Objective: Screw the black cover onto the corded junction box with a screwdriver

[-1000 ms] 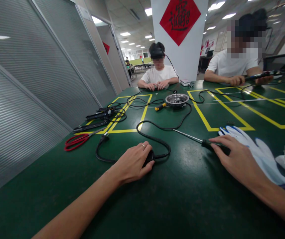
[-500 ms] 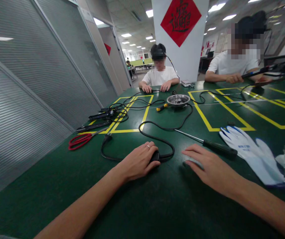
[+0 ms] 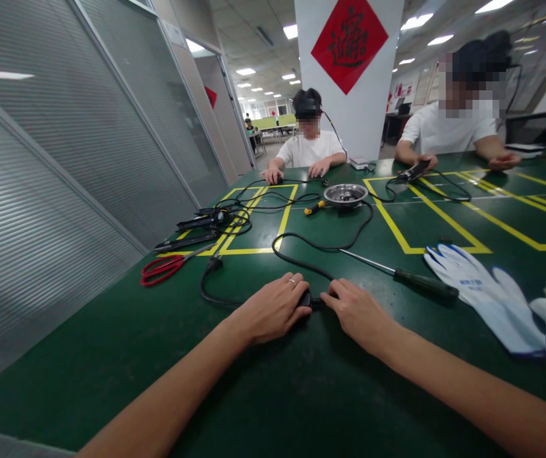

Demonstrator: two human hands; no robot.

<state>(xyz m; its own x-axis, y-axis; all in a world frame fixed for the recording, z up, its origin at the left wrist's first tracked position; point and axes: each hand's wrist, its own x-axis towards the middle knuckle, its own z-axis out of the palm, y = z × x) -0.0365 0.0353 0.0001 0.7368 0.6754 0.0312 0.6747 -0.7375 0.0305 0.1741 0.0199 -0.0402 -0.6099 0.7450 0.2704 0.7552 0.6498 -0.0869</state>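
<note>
My left hand (image 3: pixel 273 306) is wrapped over a small black box (image 3: pixel 306 299) on a power cord, pressing it to the green table; most of the box is hidden under the fingers. My right hand (image 3: pixel 356 313) pinches the black cord (image 3: pixel 301 259) just to the right of the box. From the box's left side the cord loops back to a black plug (image 3: pixel 214 263). On the far side it curves away toward a steel bowl. A screwdriver (image 3: pixel 426 285) with a dark green handle lies beyond my right hand, its shaft pointing left.
White work gloves (image 3: pixel 485 305) lie at the right. Red-handled scissors (image 3: pixel 162 270) and black tools with tangled cables (image 3: pixel 201 224) are at the left. A steel bowl (image 3: pixel 345 194) stands beside a yellow-black handle (image 3: pixel 314 207). Two people sit across the green table (image 3: pixel 273 394).
My right hand has moved left and closed on the cord by the box. My left hand stays on the box. The co-worker at the right has lowered a black device toward the table.
</note>
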